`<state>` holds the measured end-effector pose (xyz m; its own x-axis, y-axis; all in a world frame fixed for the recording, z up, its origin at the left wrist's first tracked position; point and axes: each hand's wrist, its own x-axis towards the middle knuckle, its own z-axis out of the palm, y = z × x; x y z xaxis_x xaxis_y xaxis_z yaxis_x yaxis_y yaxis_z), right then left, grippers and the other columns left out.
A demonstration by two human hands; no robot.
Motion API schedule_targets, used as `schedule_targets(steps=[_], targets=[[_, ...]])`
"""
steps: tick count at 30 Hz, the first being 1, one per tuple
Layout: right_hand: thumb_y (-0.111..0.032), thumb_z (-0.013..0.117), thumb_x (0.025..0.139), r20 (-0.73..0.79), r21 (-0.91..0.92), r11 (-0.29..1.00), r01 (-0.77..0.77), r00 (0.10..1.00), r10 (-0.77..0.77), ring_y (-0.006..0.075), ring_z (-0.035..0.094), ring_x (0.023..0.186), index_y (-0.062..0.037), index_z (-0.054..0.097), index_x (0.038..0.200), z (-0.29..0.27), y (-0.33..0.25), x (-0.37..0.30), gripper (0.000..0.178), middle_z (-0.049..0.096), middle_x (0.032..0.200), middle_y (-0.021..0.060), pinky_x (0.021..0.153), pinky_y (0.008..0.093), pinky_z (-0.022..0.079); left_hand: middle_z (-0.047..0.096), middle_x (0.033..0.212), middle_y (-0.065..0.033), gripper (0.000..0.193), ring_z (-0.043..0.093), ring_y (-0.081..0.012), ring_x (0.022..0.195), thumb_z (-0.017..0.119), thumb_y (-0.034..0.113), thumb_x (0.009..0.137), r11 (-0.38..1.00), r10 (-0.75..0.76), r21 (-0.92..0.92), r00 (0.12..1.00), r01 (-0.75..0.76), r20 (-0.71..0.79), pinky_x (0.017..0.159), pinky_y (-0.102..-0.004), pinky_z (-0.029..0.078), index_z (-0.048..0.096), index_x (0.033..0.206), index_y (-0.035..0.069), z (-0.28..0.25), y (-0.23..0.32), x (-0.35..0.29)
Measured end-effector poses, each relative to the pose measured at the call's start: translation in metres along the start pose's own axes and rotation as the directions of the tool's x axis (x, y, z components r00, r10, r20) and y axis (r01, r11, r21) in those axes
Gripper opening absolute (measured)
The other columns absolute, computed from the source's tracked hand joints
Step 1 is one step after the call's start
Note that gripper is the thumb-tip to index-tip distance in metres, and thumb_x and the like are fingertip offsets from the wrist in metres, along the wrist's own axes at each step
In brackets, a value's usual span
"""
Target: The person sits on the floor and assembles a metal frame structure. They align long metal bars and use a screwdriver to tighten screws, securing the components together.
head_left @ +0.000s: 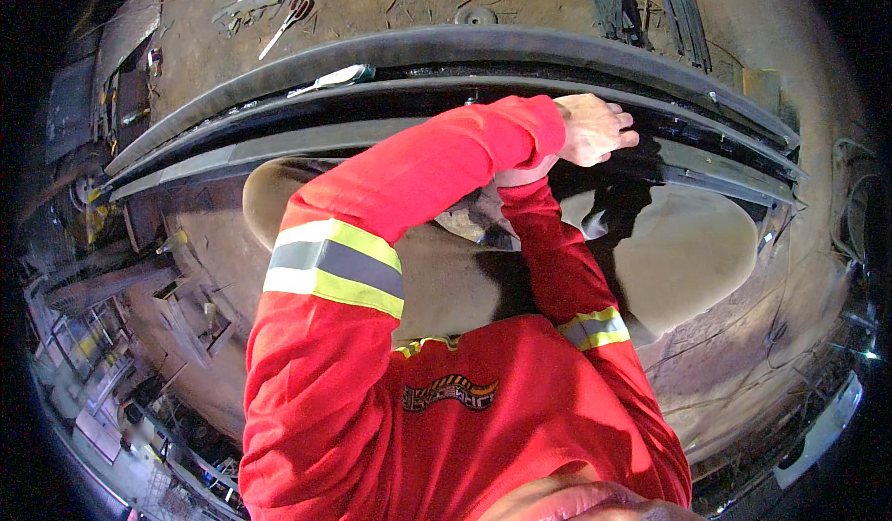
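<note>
My left arm reaches across in front of me, and my left hand is over the long dark metal channel, its fingers curled. Whatever those fingers hold, if anything, is hidden. Under the left cuff, only a strip of my right hand shows near the wrist; its fingers are out of sight. The channel runs crosswise before my knees, with pale grey ledges and black grooves between them. On its left part lies a slim white object with a green end, too small to identify surely.
Beyond the channel, scissors with dark red handles, a round metal ring and bundles of dark metal strips lie on the brown ground. My bent legs are close beneath my arms. Metal pieces and scrap are at the left.
</note>
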<state>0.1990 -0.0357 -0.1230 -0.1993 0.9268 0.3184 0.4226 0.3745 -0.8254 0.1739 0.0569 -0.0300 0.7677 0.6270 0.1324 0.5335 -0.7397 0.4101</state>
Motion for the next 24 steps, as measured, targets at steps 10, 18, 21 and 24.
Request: schedule_targets(steps=[10,18,21,24], targets=[[-0.032,0.079,0.063,-0.094,-0.250,0.920,0.301,0.938,-0.332,0.0254,0.056,0.066,-0.0136,0.059,0.071,-0.010,-0.019,0.014,0.028,0.058,0.073,0.0045,0.059,0.0412,0.044,0.070,0.085,-0.0097,0.019,0.067,-0.0309,0.079,0.060,0.017,0.076,0.856,-0.491,0.358,0.802,0.372,0.339,0.050,-0.0555,0.053,0.073,0.088,0.009,-0.065,0.053,0.058],[-0.030,0.083,0.058,-0.179,-0.248,0.919,0.307,0.918,-0.355,0.0230,0.054,0.054,-0.0107,0.057,0.058,-0.016,-0.051,0.034,0.033,0.053,0.058,0.0025,0.048,0.0338,0.045,0.061,0.070,-0.0143,0.015,0.063,-0.0220,0.064,0.060,0.012,0.078,0.888,-0.362,0.155,0.866,0.433,-0.344,0.054,-0.0383,0.047,0.064,0.088,0.003,-0.269,0.059,-0.089],[-0.030,0.084,0.057,-0.179,-0.263,0.919,0.293,0.921,-0.345,0.0228,0.055,0.055,-0.0108,0.057,0.059,-0.018,-0.043,0.035,0.033,0.055,0.059,0.0025,0.049,0.0338,0.045,0.053,0.058,-0.0128,0.009,0.058,-0.0161,0.054,0.061,0.007,0.078,0.784,-0.577,0.023,0.741,0.621,-0.343,0.048,-0.0345,0.040,0.060,0.085,0.002,-0.244,0.037,-0.195],[-0.028,0.084,0.056,-0.133,-0.277,0.912,0.302,0.928,-0.348,0.0228,0.056,0.055,-0.0104,0.058,0.060,-0.016,-0.051,0.035,0.032,0.058,0.061,0.0026,0.049,0.0337,0.046,0.064,0.073,-0.0202,0.018,0.065,-0.0351,0.069,0.053,0.001,0.077,0.710,-0.703,-0.093,0.695,0.698,-0.149,0.063,-0.0411,0.053,0.055,0.095,0.001,-0.147,0.029,-0.278]])
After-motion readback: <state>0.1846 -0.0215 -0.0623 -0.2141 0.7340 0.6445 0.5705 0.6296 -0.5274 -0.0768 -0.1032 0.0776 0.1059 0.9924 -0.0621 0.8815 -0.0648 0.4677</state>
